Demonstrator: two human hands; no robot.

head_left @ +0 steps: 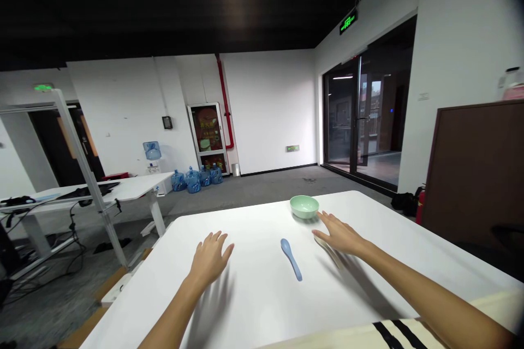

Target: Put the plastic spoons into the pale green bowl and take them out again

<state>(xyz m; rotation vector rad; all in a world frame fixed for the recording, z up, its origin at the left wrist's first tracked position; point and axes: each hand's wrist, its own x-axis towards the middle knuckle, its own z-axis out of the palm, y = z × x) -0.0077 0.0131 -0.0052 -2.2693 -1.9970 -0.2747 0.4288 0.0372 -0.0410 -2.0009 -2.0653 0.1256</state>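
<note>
Well, both hands are open and empty, palms down with the fingers spread wide, above a white table point(409, 262). Neither one holds anything, and I cannot tell whether either palm or its fingers touch the tabletop.

The left hand point(210, 259) is on the left side of the table, toward the near edge. The right hand point(339, 234) reaches further toward the far edge, and its fingertips point(320, 217) end just beside a green bowl point(304, 206). I cannot tell whether they touch it. The bowl stands upright near the far edge, a little right of the table's middle. A blue spoon point(291, 259) lies flat and slanted on the tabletop, between the two hands and nearer the right one.

Beyond the table, a second white table point(123, 188) stands off to the left. Blue water jugs point(192, 180) sit on the floor by the far wall, near a water dispenser point(152, 161). On the right are a glass door point(360, 114) with a green exit sign point(348, 21) above it, a red fire extinguisher point(420, 204), and a brown cabinet point(475, 174).
</note>
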